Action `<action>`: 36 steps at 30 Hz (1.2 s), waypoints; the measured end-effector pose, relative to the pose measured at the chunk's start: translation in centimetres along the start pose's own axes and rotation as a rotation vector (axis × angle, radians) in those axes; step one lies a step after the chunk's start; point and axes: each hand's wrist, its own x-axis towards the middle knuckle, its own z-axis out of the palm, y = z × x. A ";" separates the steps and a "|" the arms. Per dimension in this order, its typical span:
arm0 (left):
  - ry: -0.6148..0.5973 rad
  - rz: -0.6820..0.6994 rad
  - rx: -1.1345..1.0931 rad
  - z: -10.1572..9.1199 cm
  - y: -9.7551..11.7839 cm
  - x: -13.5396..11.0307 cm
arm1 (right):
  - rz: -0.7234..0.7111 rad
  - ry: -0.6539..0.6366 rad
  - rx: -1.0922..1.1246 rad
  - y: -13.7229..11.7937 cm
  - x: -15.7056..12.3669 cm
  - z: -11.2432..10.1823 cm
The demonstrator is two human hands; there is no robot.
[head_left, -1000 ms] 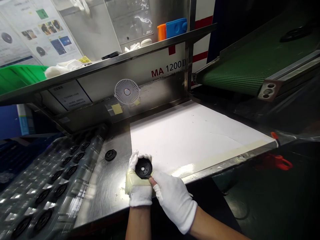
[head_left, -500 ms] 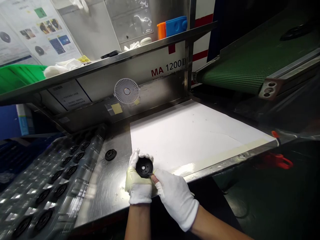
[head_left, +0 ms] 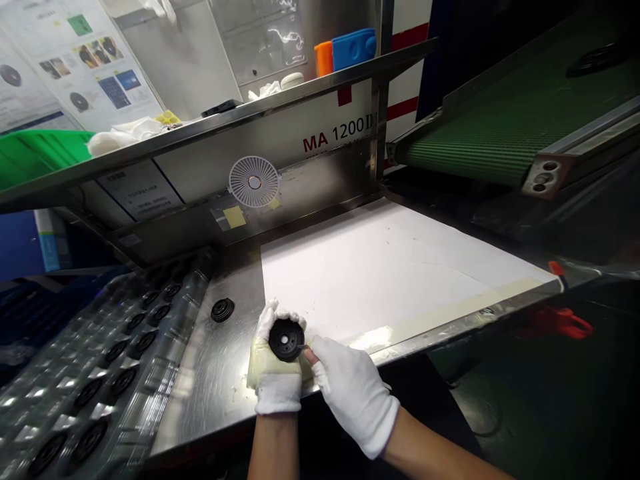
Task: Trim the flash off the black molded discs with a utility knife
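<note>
My left hand (head_left: 273, 367), in a white glove with yellowish coating, is closed round a black round plastic part (head_left: 286, 340). The part is cup-shaped, with a centre hole and smaller holes about it, and its hollow side faces me. My right hand (head_left: 345, 387), also white-gloved with a bare thumb tip, pinches a small thin blade-like tool (head_left: 303, 347) against the part's right rim. Most of that tool is hidden in the fingers. Left of my hands, a similar black ribbed part (head_left: 223, 309) rests on the metal table (head_left: 200, 373).
A clear plastic tray (head_left: 145, 400) with several black round parts lies at the left. White sheet (head_left: 350, 273) covers the table's right side. A small fan (head_left: 254, 182) hangs on the back panel below a shelf (head_left: 210, 117). The green conveyor (head_left: 475, 147) stands at the right.
The black part and my left hand have shifted slightly left and down, and the part has turned a little. My right hand stays at its rim, the tool's tip showing a bit more.
</note>
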 end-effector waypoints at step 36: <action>-0.090 0.038 -0.009 -1.3 -0.3 0.3 | 0.033 -0.036 0.040 0.2 0.0 0.2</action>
